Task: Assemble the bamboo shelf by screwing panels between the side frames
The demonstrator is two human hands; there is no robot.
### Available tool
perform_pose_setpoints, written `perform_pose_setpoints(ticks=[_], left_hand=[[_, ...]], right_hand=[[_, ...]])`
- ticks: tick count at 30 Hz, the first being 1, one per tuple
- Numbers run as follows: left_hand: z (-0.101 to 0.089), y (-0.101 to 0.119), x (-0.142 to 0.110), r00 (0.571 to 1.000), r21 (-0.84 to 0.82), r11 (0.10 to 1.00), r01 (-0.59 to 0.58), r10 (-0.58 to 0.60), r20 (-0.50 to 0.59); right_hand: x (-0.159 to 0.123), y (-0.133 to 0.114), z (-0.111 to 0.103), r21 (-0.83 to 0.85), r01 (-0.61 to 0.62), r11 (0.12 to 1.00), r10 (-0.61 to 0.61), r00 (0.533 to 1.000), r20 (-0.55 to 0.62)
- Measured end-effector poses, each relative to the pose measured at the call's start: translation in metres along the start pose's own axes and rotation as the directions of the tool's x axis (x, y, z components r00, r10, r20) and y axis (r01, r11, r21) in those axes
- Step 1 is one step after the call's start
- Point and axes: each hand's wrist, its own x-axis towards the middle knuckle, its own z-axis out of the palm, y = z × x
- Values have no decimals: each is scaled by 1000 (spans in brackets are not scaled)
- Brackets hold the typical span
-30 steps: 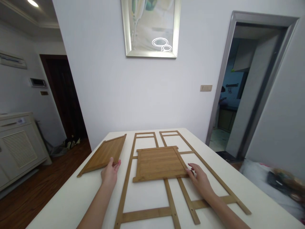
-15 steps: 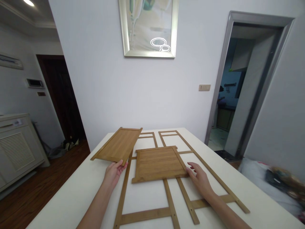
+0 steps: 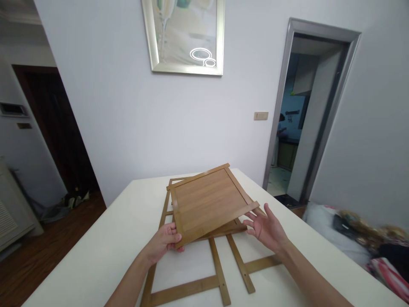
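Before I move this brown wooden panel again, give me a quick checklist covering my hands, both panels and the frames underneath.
1. Left hand gripping the upper brown rectangular wooden panel at its near left corner: ok.
2. Right hand gripping too: not ok; it is open by the near right corner, contact unclear.
3. Upper panel level: not ok; it is tilted.
4. Lower brown wooden panel free of the upper one: cannot tell; the upper one hides most of it.
5. Left slim brown wooden frame and right slim brown wooden frame lying on the white table: ok.
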Motion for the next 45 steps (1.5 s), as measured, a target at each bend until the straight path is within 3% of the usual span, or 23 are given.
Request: perform_pose_setpoints(ticks=[3, 9, 18, 28, 30, 33, 38, 40, 42, 45], left_hand=[[-5, -3, -2, 999, 39, 999, 21, -23, 31], [-1, -2, -4, 1000, 96, 995, 3, -4, 18], [3, -5, 6, 987, 217, 973, -73, 102, -127], [6, -6, 13, 951, 252, 949, -190, 241, -192], [3, -6, 14, 932, 238, 943, -234, 288, -222], [-4, -5, 16, 870, 192, 937, -292, 343, -354], [-20, -7, 15, 754, 94, 956, -278, 278, -596], [-24, -8, 16, 750, 56, 959, -277, 252, -612], [-23, -8, 16, 750, 65, 960, -273, 255, -610], [-17, -7, 16, 768, 92, 973, -211, 223, -600]], right_hand=[[4, 11, -7, -27, 0, 1000, -2, 997, -74], [11, 24, -14, 22, -15, 1000, 17, 995, -101], [13, 29, -22, 28, 49, 998, -42, 978, -206], [10, 25, -14, 50, 113, 992, -96, 957, -273], [7, 20, -5, 46, 120, 992, -103, 955, -277], [0, 6, 22, -46, 162, 986, -169, 958, -233], [-33, -13, 91, -397, 256, 881, -281, 960, -4], [-52, -13, 116, -460, 300, 835, -302, 951, 72], [-70, -7, 135, -417, 418, 807, -379, 908, 177], [-89, 0, 151, -371, 518, 771, -401, 847, 349]])
